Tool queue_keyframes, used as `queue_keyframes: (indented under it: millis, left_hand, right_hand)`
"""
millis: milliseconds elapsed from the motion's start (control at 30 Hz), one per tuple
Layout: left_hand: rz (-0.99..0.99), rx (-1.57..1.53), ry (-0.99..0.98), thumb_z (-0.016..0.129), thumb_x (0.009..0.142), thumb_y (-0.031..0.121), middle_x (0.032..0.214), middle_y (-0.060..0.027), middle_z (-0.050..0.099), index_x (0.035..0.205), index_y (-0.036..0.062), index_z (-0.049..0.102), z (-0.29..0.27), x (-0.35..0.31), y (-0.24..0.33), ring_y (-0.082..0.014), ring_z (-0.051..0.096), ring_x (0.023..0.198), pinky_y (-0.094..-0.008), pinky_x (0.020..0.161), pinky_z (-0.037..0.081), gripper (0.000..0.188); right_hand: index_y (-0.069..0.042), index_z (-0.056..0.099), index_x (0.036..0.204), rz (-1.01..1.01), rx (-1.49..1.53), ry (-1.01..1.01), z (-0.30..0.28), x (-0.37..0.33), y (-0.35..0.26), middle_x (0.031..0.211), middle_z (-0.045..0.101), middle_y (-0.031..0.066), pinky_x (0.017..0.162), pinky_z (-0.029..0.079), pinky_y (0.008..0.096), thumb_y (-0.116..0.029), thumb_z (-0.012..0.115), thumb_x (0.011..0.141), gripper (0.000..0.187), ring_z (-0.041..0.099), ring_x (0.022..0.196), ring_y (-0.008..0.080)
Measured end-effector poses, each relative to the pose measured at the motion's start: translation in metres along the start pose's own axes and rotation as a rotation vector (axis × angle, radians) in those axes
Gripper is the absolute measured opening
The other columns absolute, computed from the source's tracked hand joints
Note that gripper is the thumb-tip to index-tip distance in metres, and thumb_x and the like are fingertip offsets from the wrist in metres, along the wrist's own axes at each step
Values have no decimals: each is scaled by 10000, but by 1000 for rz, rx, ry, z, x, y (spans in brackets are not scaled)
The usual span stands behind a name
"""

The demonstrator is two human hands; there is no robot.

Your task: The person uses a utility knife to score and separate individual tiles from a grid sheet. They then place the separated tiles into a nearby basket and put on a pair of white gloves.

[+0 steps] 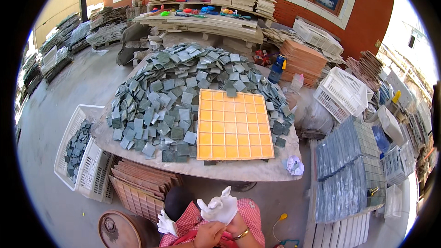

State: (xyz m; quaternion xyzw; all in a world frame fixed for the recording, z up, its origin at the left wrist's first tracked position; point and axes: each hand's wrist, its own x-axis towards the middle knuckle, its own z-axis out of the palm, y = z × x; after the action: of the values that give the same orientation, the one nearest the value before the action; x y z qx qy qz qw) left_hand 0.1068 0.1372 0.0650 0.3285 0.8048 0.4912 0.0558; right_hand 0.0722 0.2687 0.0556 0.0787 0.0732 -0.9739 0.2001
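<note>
Low in front of me, my right hand (235, 225) is partway inside a white glove (219, 209), with a bracelet on its wrist. The glove's fingers stand apart, some of them bent. My bare left hand (209, 235) is closed at the glove's cuff, its fingertips partly hidden. Another white glove (166, 224) lies on the checked red cloth over my lap. Beyond the hands, a yellow grid tray (236, 133) rests on the table, against a heap of grey-green square tiles (167, 96). One loose tile (231, 93) lies over its far edge.
The table (239, 171) has a whitish round item (294, 165) at its right corner and a blue bottle (277, 69) at the back right. White crates (94, 170) with tiles stand left, near stacked brown grid trays (138, 188). Wrapped tile stacks (342, 174) sit on the right.
</note>
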Motion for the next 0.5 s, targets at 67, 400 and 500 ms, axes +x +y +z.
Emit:
queue_keyframes:
  millis: [67,400,500]
  left_hand:
    - [-5,-9,3,573,856,127,810,-180,612,905,29,620,0,1,3,-369,588,748,-433,668,473,119]
    - [90,75,101,620,787,105,795,-168,623,862,4,622,-10,21,21,-346,604,736,-400,651,484,126]
    - [80,138,200,636,795,88,739,-135,608,841,25,596,-23,34,26,-319,610,668,-385,572,481,88]
  right_hand:
    - [-63,562,983,34,-123,283,-5,-5,-5,886,538,17,927,421,412,-356,434,946,322,545,915,204]
    - [-167,476,1283,13,298,-289,26,29,-30,1120,584,83,925,380,590,-456,397,918,472,529,1126,283]
    - [-13,533,1186,-194,-540,309,32,37,-34,1152,595,153,913,460,422,-400,441,946,464,563,1109,292]
